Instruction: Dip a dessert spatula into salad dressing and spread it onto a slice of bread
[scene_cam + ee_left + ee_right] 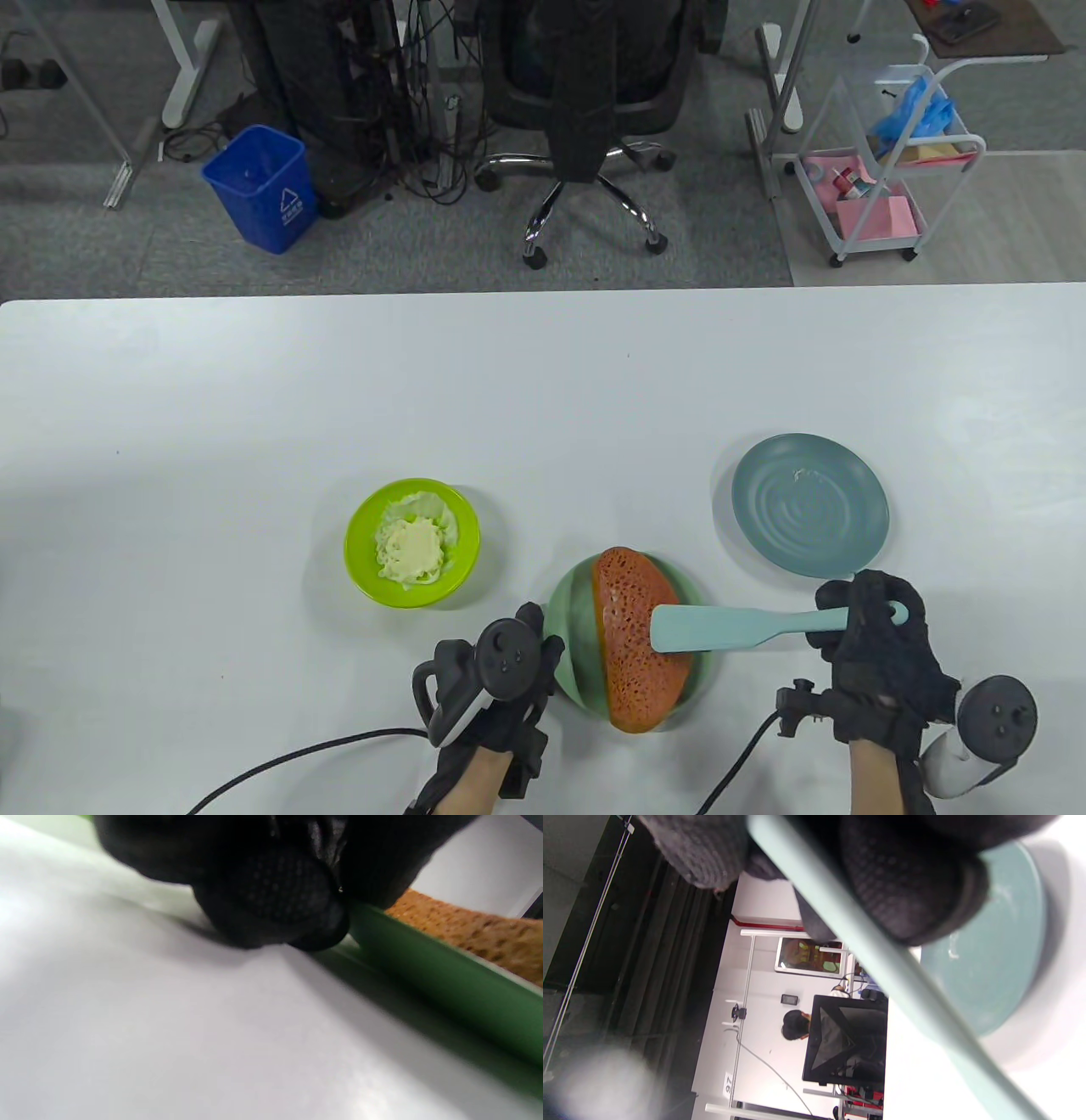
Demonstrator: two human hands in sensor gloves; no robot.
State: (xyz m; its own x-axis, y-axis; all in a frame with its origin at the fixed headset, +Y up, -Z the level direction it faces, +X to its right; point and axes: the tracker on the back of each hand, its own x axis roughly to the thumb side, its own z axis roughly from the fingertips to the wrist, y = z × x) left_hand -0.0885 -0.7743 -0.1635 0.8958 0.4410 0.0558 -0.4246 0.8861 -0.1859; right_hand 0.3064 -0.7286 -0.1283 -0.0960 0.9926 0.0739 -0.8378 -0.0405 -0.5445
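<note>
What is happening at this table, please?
The right hand holds a pale spatula by its handle, the blade lying on the bread slice on the green plate. The left hand touches that plate's rim. The bowl of dressing stands to the left, a blue-grey plate behind.

Table view looks down from above and in front, taking in the whole white table [254,407] and the office floor beyond its far edge. Left wrist view sits low, almost skimming the tabletop, very close behind the left hand [271,878], facing the green plate [445,984] and the bread slice [475,929]; both also show from above. Right wrist view is turned sideways, tight under the right hand [903,882], looking along the spatula [882,959] toward the room; it shares the blue plate [1001,955] with the overhead.
</note>
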